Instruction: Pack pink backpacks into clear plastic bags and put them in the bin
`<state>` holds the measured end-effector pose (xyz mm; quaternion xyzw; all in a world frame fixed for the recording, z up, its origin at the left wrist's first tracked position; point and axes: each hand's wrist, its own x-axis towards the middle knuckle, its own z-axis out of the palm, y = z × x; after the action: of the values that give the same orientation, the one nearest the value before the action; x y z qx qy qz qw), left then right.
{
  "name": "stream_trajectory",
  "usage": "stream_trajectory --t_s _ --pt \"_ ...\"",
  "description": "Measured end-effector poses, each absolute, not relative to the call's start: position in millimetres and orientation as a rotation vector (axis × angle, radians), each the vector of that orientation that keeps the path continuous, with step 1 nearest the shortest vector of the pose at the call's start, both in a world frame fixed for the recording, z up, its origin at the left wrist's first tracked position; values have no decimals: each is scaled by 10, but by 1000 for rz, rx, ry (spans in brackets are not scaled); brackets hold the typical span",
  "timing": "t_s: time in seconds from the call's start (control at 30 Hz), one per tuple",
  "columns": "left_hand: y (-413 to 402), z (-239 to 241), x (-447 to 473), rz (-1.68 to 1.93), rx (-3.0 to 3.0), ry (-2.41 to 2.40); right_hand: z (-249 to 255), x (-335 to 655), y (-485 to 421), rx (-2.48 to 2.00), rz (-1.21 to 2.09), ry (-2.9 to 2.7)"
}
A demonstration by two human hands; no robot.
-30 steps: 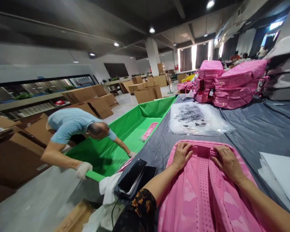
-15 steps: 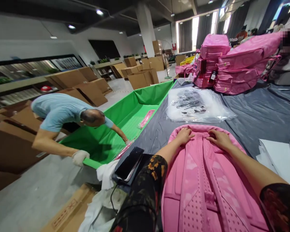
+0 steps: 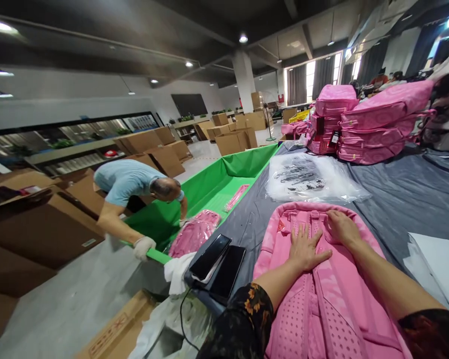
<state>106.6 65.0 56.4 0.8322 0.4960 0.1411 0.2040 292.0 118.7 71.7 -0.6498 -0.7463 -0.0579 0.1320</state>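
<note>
A pink backpack (image 3: 344, 289) lies in front of me on the dark cloth-covered table, its padded back and shoulder straps facing up. My left hand (image 3: 304, 248) rests flat on the upper straps, fingers spread. At the backpack's top edge, my right hand (image 3: 342, 227) has its fingers curled in against the fabric near the top of the right strap; the fingertips are partly hidden. A small red tag (image 3: 282, 227) shows at the upper left of the backpack. Just beyond it lies a pile of clear printed plastic bags (image 3: 303, 174).
Pink backpacks (image 3: 381, 122) are stacked at the table's far right. White sheets (image 3: 434, 264) lie at right, phones (image 3: 227, 271) at the left edge. Beside the table, a co-worker (image 3: 130, 184) bends over a green bin (image 3: 243, 160) holding a bagged pink backpack (image 3: 196, 233). Cardboard boxes (image 3: 48, 224) stand behind.
My left hand has moved from the top edge down onto the straps and spread out. The right hand stays near the top. More of the bagged pink backpack shows in the bin. The view has shifted.
</note>
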Motion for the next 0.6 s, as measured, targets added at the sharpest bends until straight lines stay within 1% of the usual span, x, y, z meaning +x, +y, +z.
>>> stream_trajectory --t_s 0.13,0.23,0.3,0.37,0.5,0.6 --pt "582 470 1071 470 2371 1389 1001 3236 1313 -1965 -240 -2203" --pt "565 448 1068 466 2419 1396 1110 3481 1654 -2097 -109 -2311" --pt "626 433 1078 467 2471 1398 1092 3583 1908 -2146 -2 -2395" --pt "740 409 1106 471 2518 1439 1018 3615 2095 -2159 24 -2432" --pt "940 361 1187 512 2550 1577 818 3484 2055 -2147 -169 -2322" --pt "962 368 1212 543 2550 1617 704 3248 1582 -2074 -313 -2216"
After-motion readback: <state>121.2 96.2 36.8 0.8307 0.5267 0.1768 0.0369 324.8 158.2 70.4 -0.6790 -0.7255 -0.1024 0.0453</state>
